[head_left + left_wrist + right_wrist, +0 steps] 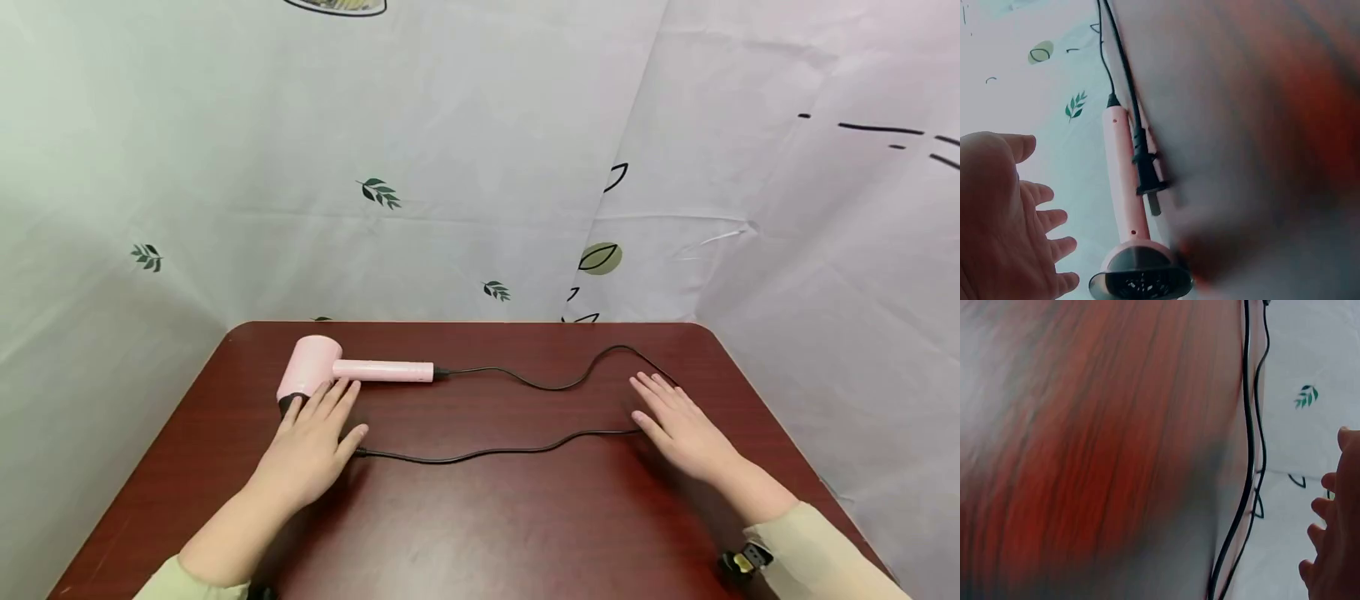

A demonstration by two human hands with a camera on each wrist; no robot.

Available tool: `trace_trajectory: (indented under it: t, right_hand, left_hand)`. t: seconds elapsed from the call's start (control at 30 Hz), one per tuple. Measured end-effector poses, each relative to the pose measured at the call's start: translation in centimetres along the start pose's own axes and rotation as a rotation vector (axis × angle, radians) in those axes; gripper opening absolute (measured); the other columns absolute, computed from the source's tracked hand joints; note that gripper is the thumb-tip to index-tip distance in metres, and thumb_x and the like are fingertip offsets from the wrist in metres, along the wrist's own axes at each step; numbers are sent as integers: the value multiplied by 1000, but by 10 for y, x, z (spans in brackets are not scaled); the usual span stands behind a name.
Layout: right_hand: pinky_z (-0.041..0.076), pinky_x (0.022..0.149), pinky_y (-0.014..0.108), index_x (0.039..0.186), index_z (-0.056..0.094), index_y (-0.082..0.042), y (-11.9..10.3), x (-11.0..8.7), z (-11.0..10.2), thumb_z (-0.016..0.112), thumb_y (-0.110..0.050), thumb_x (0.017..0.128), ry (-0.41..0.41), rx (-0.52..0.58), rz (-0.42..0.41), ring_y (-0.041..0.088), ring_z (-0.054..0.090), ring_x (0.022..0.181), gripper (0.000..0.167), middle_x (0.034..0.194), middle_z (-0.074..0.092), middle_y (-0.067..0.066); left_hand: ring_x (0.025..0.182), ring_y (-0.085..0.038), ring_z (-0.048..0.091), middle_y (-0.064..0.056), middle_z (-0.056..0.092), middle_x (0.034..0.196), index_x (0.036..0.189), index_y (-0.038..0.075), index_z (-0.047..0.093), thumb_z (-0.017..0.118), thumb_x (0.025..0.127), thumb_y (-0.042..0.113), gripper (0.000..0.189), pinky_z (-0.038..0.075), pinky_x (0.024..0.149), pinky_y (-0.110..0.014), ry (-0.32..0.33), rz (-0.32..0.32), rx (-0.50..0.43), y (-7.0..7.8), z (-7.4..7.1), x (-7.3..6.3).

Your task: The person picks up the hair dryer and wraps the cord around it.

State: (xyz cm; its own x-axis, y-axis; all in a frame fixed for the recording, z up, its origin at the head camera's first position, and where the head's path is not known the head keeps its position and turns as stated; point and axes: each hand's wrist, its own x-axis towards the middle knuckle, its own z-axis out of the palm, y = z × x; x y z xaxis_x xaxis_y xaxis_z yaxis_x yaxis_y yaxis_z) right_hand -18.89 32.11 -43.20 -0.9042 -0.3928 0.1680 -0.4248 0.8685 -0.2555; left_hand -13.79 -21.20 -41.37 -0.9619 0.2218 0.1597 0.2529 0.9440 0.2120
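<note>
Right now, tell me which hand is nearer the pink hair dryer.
Left. The left hand is just in front of the pink hair dryer, fingers overlapping its black nozzle in the head view; the right hand is well right of the dryer, near its thin black cord.

No text, label, brand, number or sign can be read on the hair dryer (382, 372), its plug (1146, 170) or cord (517, 451); the cloth (487, 125) behind the bench (495, 525) bears printed leaves (381, 192) and dark strokes (881, 128), no legible letters
</note>
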Motion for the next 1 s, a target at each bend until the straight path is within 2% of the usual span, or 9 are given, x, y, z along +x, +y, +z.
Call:
trace_trajectory:
  t: [0.13,0.23,0.37,0.47,0.53,0.67,0.77,1.0]
  right_hand:
    - [28,110,58,147,45,-4,-9,12,3,50,-33,104,7,14,-23,38,36,140,52,149,45,17]
    - [35,106,56,139,54,-3,-17,26,5,54,-31,103,-4,10,-41,37,47,131,45,139,54,17]
    - [41,100,54,129,62,-4,-28,49,7,59,-28,100,-30,-2,-44,35,55,122,38,128,61,15]
    - [45,96,53,125,64,-5,-34,67,8,61,-28,98,-68,-12,-28,34,58,116,35,123,64,14]
    - [46,94,52,122,66,-6,-37,78,11,63,-27,98,-98,-23,-21,32,60,113,33,120,65,12]
    - [48,91,50,117,67,-8,-42,99,18,64,-26,97,-154,-52,-28,29,62,106,28,113,66,9]
    - [48,90,50,115,68,-8,-45,111,23,64,-26,97,-164,-97,-42,30,62,104,25,110,65,9]
    - [46,90,52,108,70,-11,-56,128,26,66,-27,95,-173,-178,-72,31,59,104,21,106,64,7]
  left_hand:
    - [145,-43,21,-22,28,158,154,3,30,47,103,44,68,13,112,-66,-22,-33,-45,-6,-11,6]
    - [142,-46,24,-26,31,155,153,0,31,50,102,44,70,17,110,-67,-17,-71,-80,-14,-21,14]
    - [135,-51,32,-30,33,150,150,-3,33,52,99,48,74,28,102,-70,-9,-183,-132,-29,-31,28]
    - [129,-55,35,-33,33,148,150,-3,31,51,97,53,80,35,94,-71,-30,-290,-173,-41,-37,38]
    - [127,-56,37,-35,31,146,150,-5,28,51,97,54,83,36,92,-71,-54,-338,-190,-49,-39,45]
    - [127,-57,36,-40,29,144,150,-10,21,49,97,54,88,36,94,-70,-114,-394,-215,-67,-40,57]
    - [129,-57,35,-41,27,144,150,-12,17,49,97,53,89,35,96,-69,-155,-433,-239,-76,-38,64]
    - [130,-55,37,-42,29,145,149,-15,15,48,97,52,91,35,100,-65,-228,-468,-284,-83,-31,72]
